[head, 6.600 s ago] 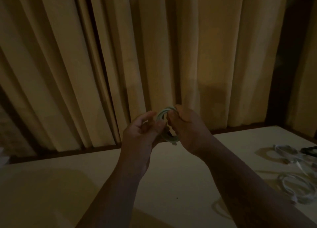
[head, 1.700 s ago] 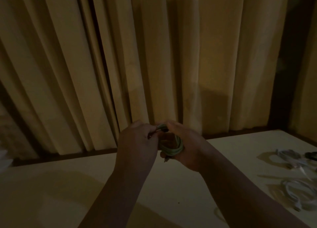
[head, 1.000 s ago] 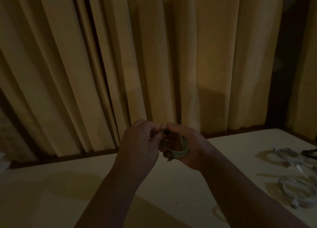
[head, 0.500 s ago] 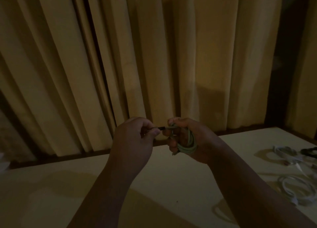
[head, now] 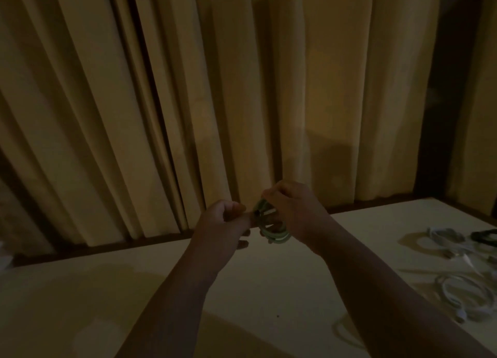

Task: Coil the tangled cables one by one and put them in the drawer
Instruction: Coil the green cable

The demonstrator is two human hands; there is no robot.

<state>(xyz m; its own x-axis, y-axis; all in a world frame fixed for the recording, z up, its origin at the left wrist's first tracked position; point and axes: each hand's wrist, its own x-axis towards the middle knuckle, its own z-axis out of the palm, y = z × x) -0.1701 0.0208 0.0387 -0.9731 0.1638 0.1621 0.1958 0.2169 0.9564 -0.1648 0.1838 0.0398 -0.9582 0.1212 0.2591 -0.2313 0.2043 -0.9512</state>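
Two hands meet just below mid-frame, above the pale table (head: 80, 290). The left hand (head: 223, 224), fingers curled, pinches the dark-tipped end of the pale green cable (head: 277, 236). Just right of it, the right hand (head: 295, 209) grips the rest of that cable, wound into several tight loops that hang beneath its fingers. Behind them hangs a tan pleated curtain (head: 161, 88). At the right edge, loose white cables (head: 457, 295) lie on the table, with a dark cable (head: 484, 236) higher in the frame.
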